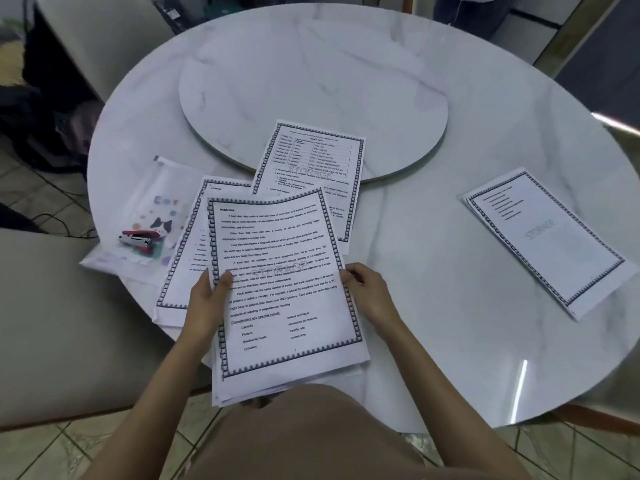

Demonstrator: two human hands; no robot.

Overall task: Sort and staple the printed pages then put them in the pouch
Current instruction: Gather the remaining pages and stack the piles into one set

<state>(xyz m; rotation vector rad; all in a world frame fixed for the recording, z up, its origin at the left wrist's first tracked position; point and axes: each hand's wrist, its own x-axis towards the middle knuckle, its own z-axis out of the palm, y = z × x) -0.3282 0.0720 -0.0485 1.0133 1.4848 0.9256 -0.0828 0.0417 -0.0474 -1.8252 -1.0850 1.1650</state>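
Held stack [280, 289]: white printed sheets with a black patterned border. The top sheet is headed "HARD DISK" and carries a faint grey watermark. The far edge bows a little and the near ends are fanned unevenly. It is held over the near rim of the worktop, in front of the person's torso.
Left hand [204, 296]: grasps the stack's left edge with the thumb pressed flat on the top sheet. The fingers are tucked underneath, out of sight.
Right hand [367, 289]: fingers curled in, pinching the stack's right edge. How many sheets they take – cannot tell.
Loose page [180, 265]: same border, flat on the worktop, partly covered by the stack and the left hand.
Table page [311, 161]: bordered sheet with a printed grid. Its far end rests on the turntable's rim and its near end is hidden by the stack.
Pouch [156, 206]: translucent plastic, rectangular, with coloured dots and a small cat print. It lies left of the pages, with the loose page overlapping its right side.
Stapler [140, 240]: red with bright metal, at the pouch's near end – on it or inside it, cannot tell.
Side set [547, 237]: bordered sheets squared up, top one mostly blank. It lies well apart to the right.
Worktop [433, 258]: round, glossy, white marble pattern.
Turntable [311, 88]: round disc of the same marble look, at the centre.
Chairs [69, 323]: pale padded ones at the left.
Floor [45, 455]: tiled.
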